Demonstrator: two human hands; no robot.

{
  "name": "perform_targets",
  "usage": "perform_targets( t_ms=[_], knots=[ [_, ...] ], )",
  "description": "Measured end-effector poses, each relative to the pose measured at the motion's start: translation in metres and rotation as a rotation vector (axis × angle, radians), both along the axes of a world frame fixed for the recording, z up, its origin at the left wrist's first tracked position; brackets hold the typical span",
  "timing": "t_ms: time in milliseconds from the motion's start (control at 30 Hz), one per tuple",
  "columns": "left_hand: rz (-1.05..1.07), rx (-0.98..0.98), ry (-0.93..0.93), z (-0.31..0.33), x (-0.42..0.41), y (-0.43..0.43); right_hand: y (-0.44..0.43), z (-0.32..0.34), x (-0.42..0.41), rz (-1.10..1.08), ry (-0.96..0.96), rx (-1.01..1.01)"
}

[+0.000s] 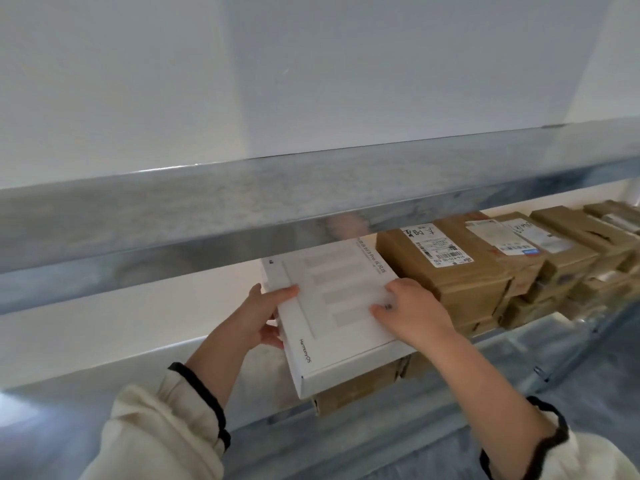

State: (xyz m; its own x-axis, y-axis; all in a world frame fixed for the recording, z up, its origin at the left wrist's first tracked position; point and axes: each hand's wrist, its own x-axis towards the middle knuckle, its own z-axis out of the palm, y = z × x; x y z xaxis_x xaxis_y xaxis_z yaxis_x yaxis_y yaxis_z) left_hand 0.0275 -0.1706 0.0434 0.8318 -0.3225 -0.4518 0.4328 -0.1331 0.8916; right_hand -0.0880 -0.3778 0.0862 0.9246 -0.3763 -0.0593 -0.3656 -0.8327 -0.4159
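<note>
While left hand (267, 319) grips the white box (332, 292), right hand (412, 313) clasps it too.

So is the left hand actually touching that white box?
Touching. The head view shows the left hand gripping the white box, thumb on top, fingers underneath.

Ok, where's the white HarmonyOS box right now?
The white HarmonyOS box sits central in the head view, gripped by the left hand and right hand, over a brown parcel, just left of the row of labelled parcels.
</note>
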Motion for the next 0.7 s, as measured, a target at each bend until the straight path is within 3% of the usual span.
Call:
perform_targets(
  t_ms=[133,333,500,700],
  knots=[
    [0.132,-0.107,0.051,0.004,-0.021,0.030,0.009,0.006,-0.011,-0.014,-0.110,0.152],
    [0.338,-0.255,0.134,-0.003,-0.071,0.066,0.036,-0.021,-0.007,-0.257,-0.347,0.871],
    [0.545,-0.341,0.135,-0.016,-0.105,0.092,0.076,-0.048,0.015,-0.099,-0.252,1.202],
    [0.825,-0.313,0.089,-0.022,-0.141,0.159,0.123,-0.049,0.040,0.134,-0.084,1.253]
  ],
)
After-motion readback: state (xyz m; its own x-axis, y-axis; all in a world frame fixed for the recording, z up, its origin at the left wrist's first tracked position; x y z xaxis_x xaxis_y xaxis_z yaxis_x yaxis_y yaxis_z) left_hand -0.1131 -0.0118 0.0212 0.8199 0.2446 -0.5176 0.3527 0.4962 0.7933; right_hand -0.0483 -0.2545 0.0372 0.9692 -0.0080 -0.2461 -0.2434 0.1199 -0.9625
